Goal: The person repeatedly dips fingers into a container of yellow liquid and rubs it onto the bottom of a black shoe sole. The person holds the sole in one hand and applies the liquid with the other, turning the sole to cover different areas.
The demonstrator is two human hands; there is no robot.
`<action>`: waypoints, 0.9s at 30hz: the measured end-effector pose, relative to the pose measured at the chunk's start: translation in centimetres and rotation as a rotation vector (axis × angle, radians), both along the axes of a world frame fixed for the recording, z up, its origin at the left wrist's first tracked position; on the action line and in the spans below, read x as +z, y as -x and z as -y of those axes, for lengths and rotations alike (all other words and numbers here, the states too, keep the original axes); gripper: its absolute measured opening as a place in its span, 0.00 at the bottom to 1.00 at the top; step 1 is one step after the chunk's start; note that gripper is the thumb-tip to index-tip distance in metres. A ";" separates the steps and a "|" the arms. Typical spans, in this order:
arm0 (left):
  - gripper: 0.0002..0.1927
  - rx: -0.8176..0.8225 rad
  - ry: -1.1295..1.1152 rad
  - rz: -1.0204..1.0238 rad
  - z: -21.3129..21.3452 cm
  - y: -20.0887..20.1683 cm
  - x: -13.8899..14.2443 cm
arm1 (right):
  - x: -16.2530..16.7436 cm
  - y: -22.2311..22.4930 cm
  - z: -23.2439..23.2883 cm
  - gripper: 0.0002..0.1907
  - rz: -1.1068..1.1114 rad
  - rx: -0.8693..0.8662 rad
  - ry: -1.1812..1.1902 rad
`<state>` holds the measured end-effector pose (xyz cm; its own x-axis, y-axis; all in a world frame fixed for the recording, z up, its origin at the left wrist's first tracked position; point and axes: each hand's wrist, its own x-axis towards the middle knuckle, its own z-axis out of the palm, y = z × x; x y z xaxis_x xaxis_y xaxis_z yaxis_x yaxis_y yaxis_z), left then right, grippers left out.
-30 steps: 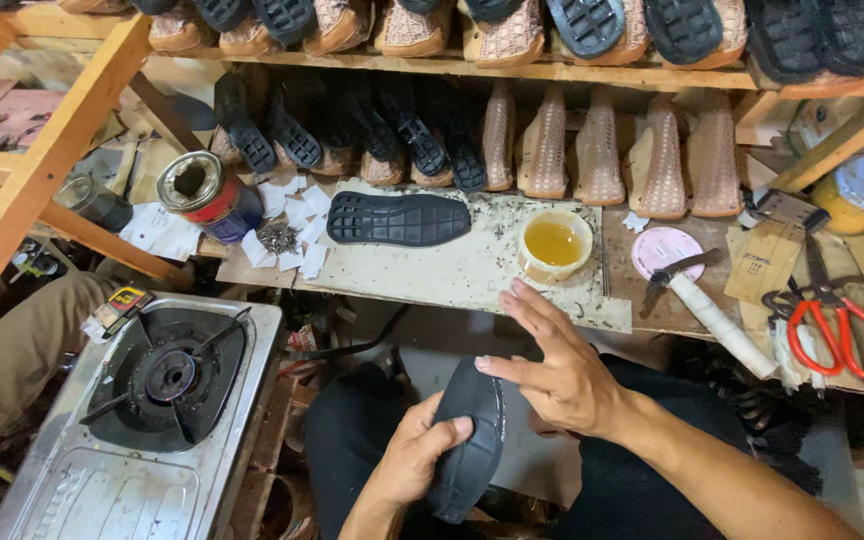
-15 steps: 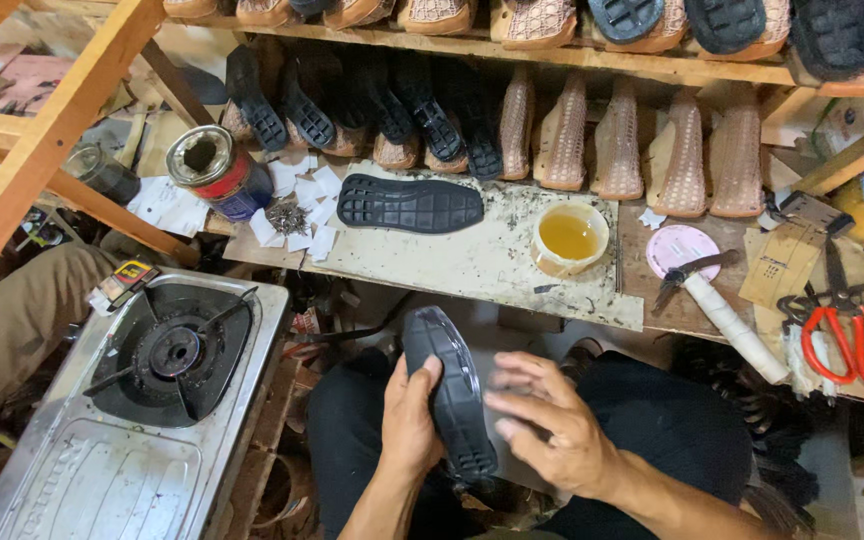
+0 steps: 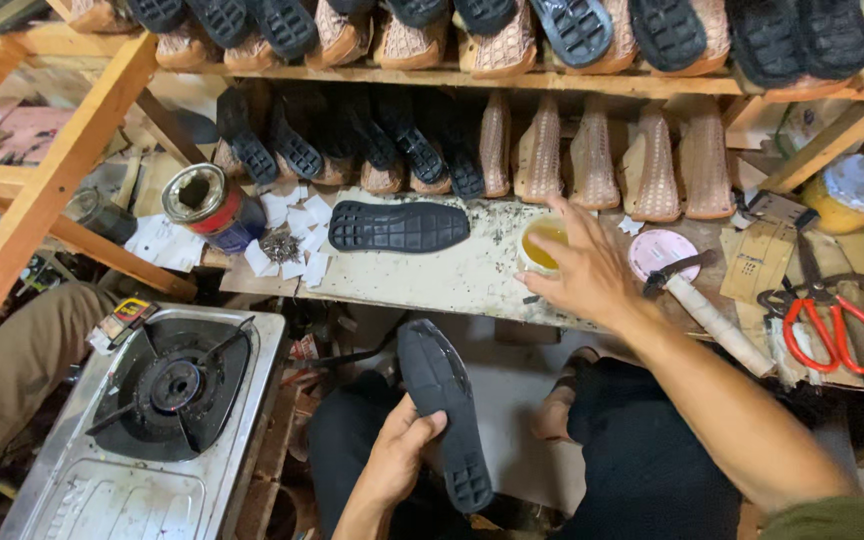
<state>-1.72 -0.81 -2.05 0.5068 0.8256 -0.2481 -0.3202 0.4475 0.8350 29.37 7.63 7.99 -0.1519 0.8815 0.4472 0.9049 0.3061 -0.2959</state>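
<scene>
The left hand grips a black rubber shoe sole near its heel end, fingers wrapped around one edge and thumb pressed on the smooth upper face, so the sole stands tilted over the lap with its toe pointing far and its treaded heel near. The right hand has left the sole, where half a second ago it was cupping and pressing the surface; it now stretches far over the worktable, fingers spread and loose, closed on nothing, hovering over and partly covering the small bowl of yellow glue. That shift means the sole is now carried by one hand alone while the other is at the glue. Just left of the bowl a second black sole lies flat on the table, tread up, with scraps of white paper and an open red tin further left. Right of the bowl sit a pink round lid, a pale-handled hammer and red-handled scissors. Rows of soled shoes fill the wooden shelves on the far side, and a steel gas burner stands near left.
</scene>
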 end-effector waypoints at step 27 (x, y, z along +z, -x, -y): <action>0.28 -0.182 -0.112 -0.021 -0.6 -0.7 1.8 | -2.6 5.7 7.9 0.25 -0.145 0.478 -0.080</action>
